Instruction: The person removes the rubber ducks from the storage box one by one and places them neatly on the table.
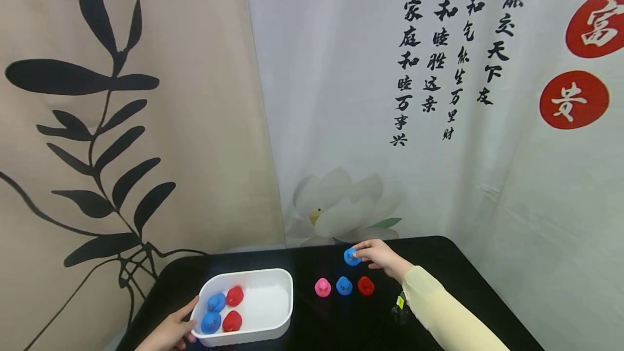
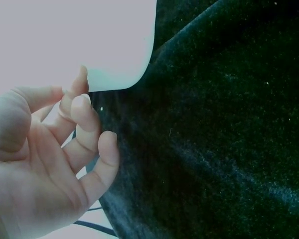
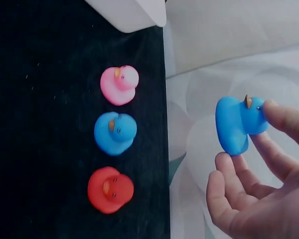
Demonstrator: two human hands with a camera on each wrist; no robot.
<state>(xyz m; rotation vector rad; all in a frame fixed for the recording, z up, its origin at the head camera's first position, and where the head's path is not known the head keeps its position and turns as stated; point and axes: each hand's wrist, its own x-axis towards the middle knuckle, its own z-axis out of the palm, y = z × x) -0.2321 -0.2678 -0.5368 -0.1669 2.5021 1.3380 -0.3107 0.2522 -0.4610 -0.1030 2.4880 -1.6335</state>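
Note:
My right hand (image 1: pixel 381 256) pinches a blue rubber duck (image 3: pixel 234 124) between thumb and fingers, held up beyond the row of ducks near the table's far edge. In that row are a pink duck (image 3: pixel 120 84), a second blue duck (image 3: pixel 114 132) and a red duck (image 3: pixel 109 189). To the left stands a white plastic bin (image 1: pixel 265 307), with two blue ducks (image 1: pixel 211 322) and two red ducks (image 1: pixel 232 320) in its left part. My left hand (image 1: pixel 170 330) holds the bin's left edge, its lower fingers curled loosely below in the left wrist view.
A black cloth covers the table (image 1: pixel 312 335). On it, by the right sleeve, lies a small dark object with a yellow-green label (image 1: pixel 401 302). Behind the table hangs a printed curtain (image 1: pixel 336 96) with leaves and writing.

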